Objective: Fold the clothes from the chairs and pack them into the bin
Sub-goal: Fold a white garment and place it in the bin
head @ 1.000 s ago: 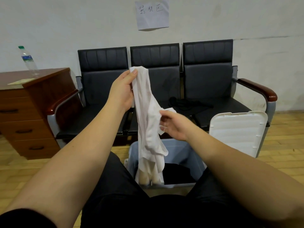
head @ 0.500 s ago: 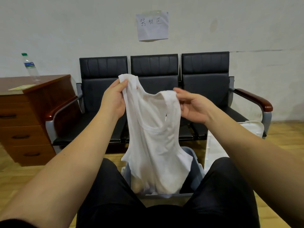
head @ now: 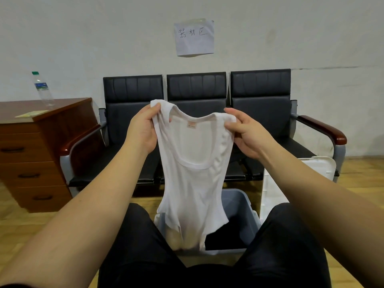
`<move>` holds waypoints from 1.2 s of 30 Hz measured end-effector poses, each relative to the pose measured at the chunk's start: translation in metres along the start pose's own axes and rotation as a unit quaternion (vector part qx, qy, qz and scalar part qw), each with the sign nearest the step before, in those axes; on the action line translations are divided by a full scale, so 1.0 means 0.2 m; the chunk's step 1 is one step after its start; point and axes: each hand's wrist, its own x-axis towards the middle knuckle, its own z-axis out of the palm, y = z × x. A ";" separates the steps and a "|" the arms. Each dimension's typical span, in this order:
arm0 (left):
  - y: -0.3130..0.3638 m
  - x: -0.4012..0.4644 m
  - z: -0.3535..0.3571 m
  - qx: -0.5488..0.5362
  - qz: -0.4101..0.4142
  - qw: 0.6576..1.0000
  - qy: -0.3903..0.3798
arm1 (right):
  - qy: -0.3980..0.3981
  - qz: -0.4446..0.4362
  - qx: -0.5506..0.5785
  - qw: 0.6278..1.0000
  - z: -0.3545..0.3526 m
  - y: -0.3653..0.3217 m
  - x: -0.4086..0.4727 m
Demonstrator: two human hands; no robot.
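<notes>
While the bin [head: 243,213] sits on the floor between the person's knees, the vest [head: 193,173] hangs over it, its hem inside, the left hand [head: 143,129] and right hand [head: 247,134] each pinching a strap; behind stand the chairs [head: 196,94].

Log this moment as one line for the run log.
stage: spreading | left hand: pinches strap | right hand: pinches strap | white tank top: hangs over bin | unfolded
</notes>
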 end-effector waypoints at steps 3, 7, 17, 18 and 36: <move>0.01 -0.01 0.00 0.039 0.014 0.999 0.004 | 0.083 -0.068 -0.188 0.976 0.00 -0.01 0.01; 0.01 -0.02 0.01 0.106 0.053 0.993 0.020 | 0.127 -0.096 -0.279 0.947 0.00 -0.02 0.03; -0.01 -0.06 0.08 0.205 0.118 0.972 0.004 | 0.110 -0.112 -0.338 0.928 0.01 -0.14 0.09; -0.01 -0.05 0.08 0.223 0.129 0.966 0.009 | 0.106 -0.114 -0.351 0.923 0.00 -0.15 0.09; 0.02 -0.10 0.12 0.214 0.088 0.973 -0.020 | -0.056 -0.052 -0.249 0.966 0.00 -0.25 0.12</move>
